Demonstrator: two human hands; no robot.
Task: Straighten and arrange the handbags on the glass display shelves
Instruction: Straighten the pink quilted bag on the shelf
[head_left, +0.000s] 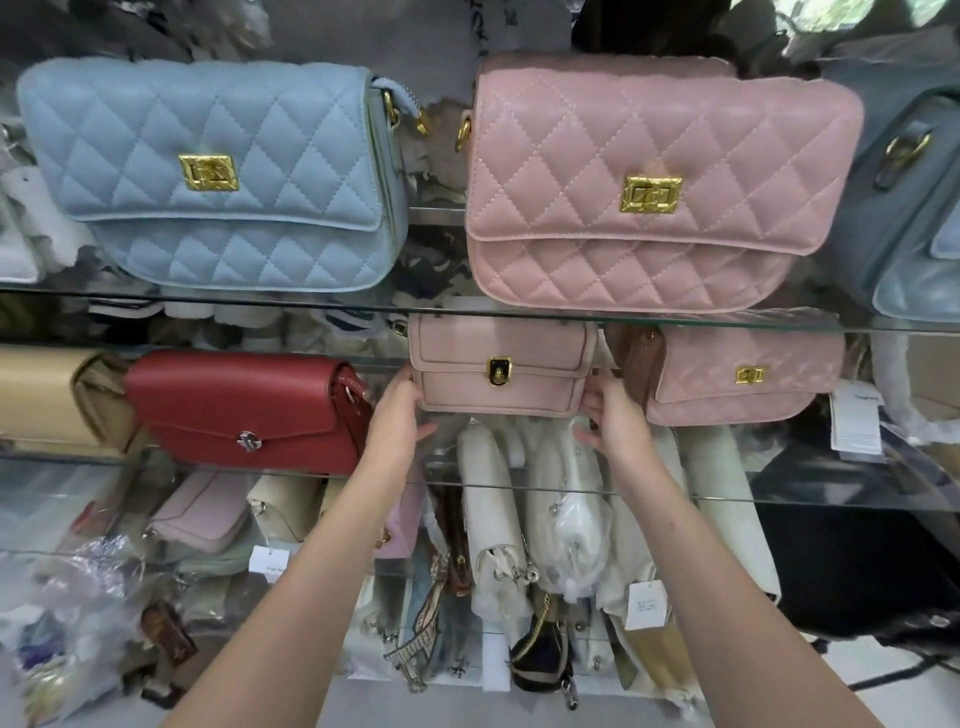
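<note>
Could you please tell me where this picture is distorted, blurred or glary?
Head view: wide-angle bowing curves the upper glass shelf; corners smear, notably the plastic-wrapped clutter lower left; the small pink handbag at centre is sharp; lighting is soft, no harsh glare.

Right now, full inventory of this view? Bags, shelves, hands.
glass shelves: at least two, clear, stacked across the view
blue quilted bag: 1, light blue, top shelf left
pink quilted bag: 1, pink, top shelf right
grey-blue bag: 1, grey-blue, top shelf far right, cut off
beige bag: 1, beige, middle shelf far left
red bag: 1, red, middle shelf left
small pink bag: 1, pale pink, middle level centre, between both hands
small quilted bag: 1, pink, middle shelf right
wrapped bags: several, whitish, below the middle shelf
paper tags: three, white, one far right, two low
left hand: 1, grips the small pink bag's left end
right hand: 1, grips its right end
</note>
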